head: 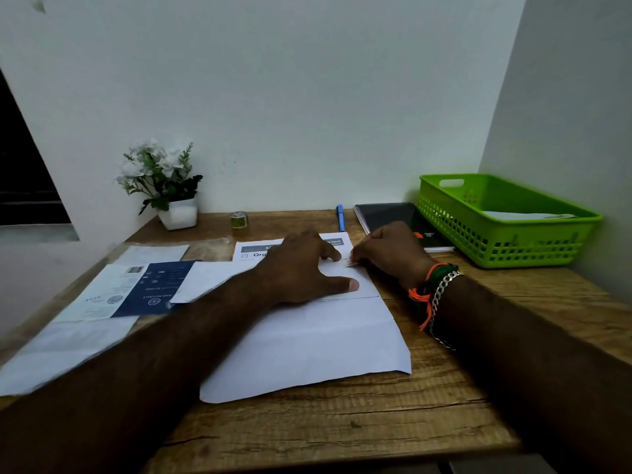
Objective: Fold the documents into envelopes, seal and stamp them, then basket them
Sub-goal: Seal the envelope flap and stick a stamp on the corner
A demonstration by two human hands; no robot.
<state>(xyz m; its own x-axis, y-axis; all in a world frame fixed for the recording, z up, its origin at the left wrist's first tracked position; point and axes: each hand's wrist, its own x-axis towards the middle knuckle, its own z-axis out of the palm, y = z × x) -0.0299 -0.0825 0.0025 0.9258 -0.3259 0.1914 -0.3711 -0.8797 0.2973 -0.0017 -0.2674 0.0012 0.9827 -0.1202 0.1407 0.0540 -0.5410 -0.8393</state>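
in green basket (506, 230) — white paper (526, 215)

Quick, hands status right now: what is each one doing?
Left hand: open, fingers spread, pressing flat on the white envelope.
Right hand: fingers curled, pinching something small at the envelope's corner; too small to identify.

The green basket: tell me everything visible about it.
The green basket looks like bright plastic, rectangular, with lattice-perforated walls and a slot handle in its far end. It sits upright on the wooden desk at the far right corner, by the wall, right of a black notebook. White paper lies inside. Neither hand touches it.
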